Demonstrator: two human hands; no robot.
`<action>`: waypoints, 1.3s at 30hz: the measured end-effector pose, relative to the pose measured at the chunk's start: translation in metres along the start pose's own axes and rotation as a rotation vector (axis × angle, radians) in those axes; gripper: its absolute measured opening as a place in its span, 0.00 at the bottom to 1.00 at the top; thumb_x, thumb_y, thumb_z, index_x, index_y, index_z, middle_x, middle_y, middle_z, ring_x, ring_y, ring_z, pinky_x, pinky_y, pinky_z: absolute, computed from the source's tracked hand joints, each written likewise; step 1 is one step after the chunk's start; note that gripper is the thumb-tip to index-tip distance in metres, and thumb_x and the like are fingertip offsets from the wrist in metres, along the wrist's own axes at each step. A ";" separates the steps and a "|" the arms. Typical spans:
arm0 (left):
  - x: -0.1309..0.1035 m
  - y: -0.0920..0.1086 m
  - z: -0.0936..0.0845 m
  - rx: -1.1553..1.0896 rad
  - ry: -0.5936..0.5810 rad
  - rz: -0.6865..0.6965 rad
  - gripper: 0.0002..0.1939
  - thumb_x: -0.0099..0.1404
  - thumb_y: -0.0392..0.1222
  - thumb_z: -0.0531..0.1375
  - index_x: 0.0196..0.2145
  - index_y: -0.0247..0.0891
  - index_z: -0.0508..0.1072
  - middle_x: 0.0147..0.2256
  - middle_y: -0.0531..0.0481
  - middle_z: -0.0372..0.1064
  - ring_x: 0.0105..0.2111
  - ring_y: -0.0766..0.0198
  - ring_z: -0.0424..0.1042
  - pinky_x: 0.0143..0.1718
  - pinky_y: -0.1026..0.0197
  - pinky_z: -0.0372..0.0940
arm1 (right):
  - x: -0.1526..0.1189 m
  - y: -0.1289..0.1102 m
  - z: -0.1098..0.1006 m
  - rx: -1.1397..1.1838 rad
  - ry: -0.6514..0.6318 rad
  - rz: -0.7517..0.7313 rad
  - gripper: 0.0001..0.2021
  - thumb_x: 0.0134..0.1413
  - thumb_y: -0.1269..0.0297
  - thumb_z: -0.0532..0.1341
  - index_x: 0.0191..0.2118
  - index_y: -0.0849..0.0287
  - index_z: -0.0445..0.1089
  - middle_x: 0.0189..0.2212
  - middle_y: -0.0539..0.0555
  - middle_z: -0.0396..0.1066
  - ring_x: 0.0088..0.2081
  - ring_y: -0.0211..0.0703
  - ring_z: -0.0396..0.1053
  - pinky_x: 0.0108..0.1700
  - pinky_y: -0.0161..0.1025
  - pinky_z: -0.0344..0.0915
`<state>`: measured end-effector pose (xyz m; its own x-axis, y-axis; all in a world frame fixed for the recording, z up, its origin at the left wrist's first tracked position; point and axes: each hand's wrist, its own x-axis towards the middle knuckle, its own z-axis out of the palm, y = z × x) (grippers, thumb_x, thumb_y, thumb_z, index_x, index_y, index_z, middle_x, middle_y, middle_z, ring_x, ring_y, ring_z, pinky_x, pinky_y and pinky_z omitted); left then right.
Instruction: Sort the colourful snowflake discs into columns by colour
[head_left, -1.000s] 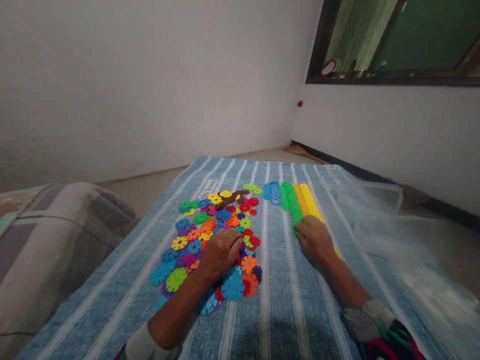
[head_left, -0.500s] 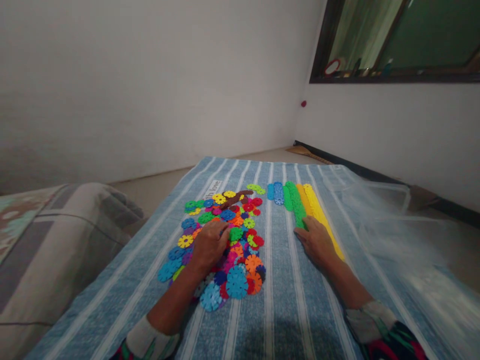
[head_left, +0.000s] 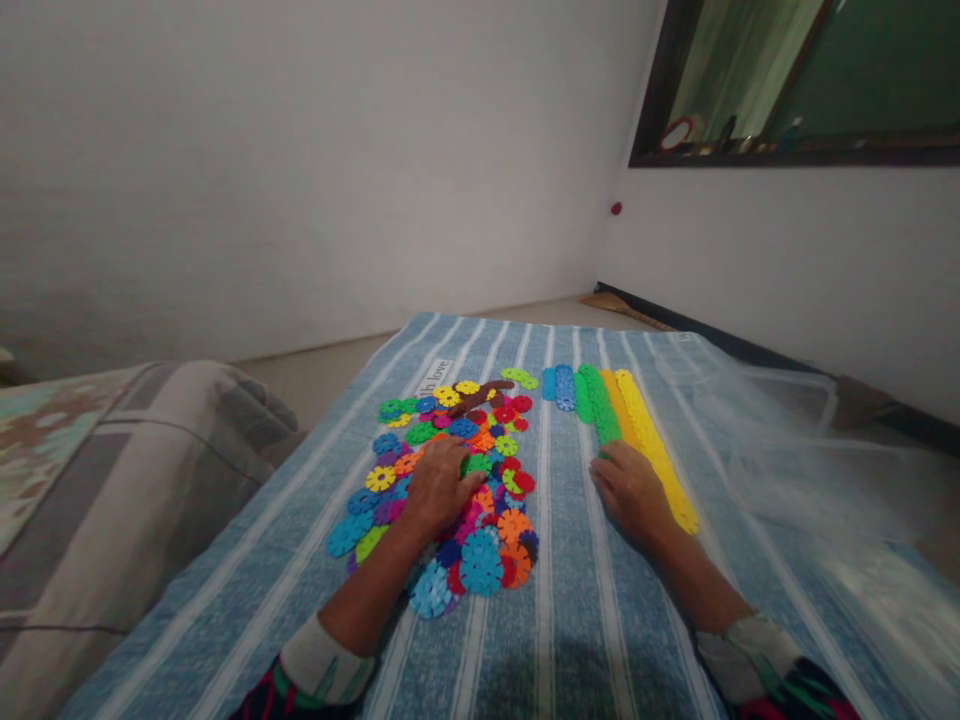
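Note:
Colourful notched discs [head_left: 481, 562] lie in a loose pile on the striped cloth. My left hand [head_left: 439, 485] rests over the pile's middle, its fingers curled at a green disc [head_left: 477, 464]. To the right, discs are laid in overlapping rows by colour: blue [head_left: 565, 387], green [head_left: 598, 400], orange [head_left: 621, 405] and a longer yellow row [head_left: 660, 455]. At the near end of the green row is my right hand [head_left: 626, 480], fingers bent together; what lies under its fingertips is hidden.
Clear plastic containers [head_left: 780, 395] stand at the right on the striped cloth [head_left: 510, 670]. A covered bed or cushion [head_left: 165, 470] is at the left. Behind are a wall and a dark-framed window [head_left: 645, 155].
The view has shifted slightly, so everything sits a little further right. My left hand has turned a bit, fingers at the green disc. My right hand has drawn slightly nearer, off the yellow row.

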<state>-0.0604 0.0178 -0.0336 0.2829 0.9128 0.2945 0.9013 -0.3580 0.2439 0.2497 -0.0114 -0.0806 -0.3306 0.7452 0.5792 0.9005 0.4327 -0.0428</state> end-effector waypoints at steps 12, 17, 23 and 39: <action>0.000 0.013 -0.018 -0.195 0.111 -0.139 0.08 0.56 0.45 0.57 0.23 0.40 0.64 0.27 0.50 0.68 0.31 0.59 0.68 0.36 0.58 0.62 | 0.012 -0.026 -0.007 0.167 0.132 -0.046 0.10 0.61 0.71 0.54 0.34 0.59 0.71 0.30 0.56 0.69 0.37 0.45 0.66 0.42 0.41 0.62; -0.007 0.043 -0.019 -0.431 -0.097 -0.017 0.12 0.57 0.49 0.57 0.22 0.40 0.67 0.23 0.53 0.68 0.26 0.62 0.67 0.30 0.61 0.61 | 0.016 -0.067 -0.011 0.327 0.010 -0.160 0.08 0.64 0.64 0.53 0.42 0.60 0.68 0.33 0.55 0.73 0.36 0.43 0.68 0.39 0.40 0.62; -0.018 0.064 -0.010 -0.527 -0.169 0.112 0.13 0.59 0.47 0.56 0.21 0.39 0.69 0.24 0.51 0.69 0.27 0.62 0.69 0.31 0.60 0.63 | 0.014 -0.090 -0.015 0.366 -0.092 -0.165 0.11 0.66 0.62 0.50 0.39 0.59 0.68 0.30 0.53 0.74 0.32 0.41 0.69 0.35 0.37 0.60; -0.013 0.043 -0.005 -0.382 0.064 0.302 0.13 0.66 0.46 0.53 0.30 0.40 0.74 0.30 0.50 0.74 0.32 0.63 0.73 0.37 0.61 0.68 | 0.027 0.004 -0.047 -0.139 -0.392 0.236 0.12 0.64 0.66 0.52 0.39 0.55 0.74 0.33 0.54 0.73 0.34 0.41 0.68 0.33 0.36 0.53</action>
<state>-0.0270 -0.0107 -0.0228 0.4821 0.7473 0.4573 0.5938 -0.6625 0.4567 0.2580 -0.0133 -0.0274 -0.1699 0.9618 0.2148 0.9842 0.1765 -0.0115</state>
